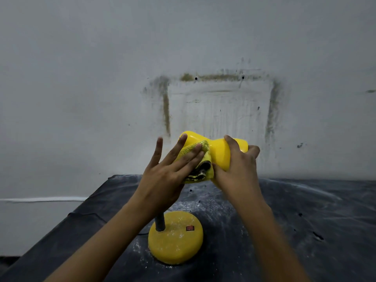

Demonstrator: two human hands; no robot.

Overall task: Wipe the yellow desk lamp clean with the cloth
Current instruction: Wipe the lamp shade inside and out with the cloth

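Our left hand [168,169] lies with its fingers [188,157] straight and spread, pressing the cloth [203,171] on the head of the yellow desk lamp [220,153], just beside where our right hand [238,169] curls around it. Well below this grip the base [176,239] stands on the table [305,220]. We judge 1 risk: if the 2 hands push too hard sideways, the neck [160,221] may bend or the base may tip.

Lamp [218,148] on table [305,220], wall [101,78] behind, cloth [200,159] against its head.
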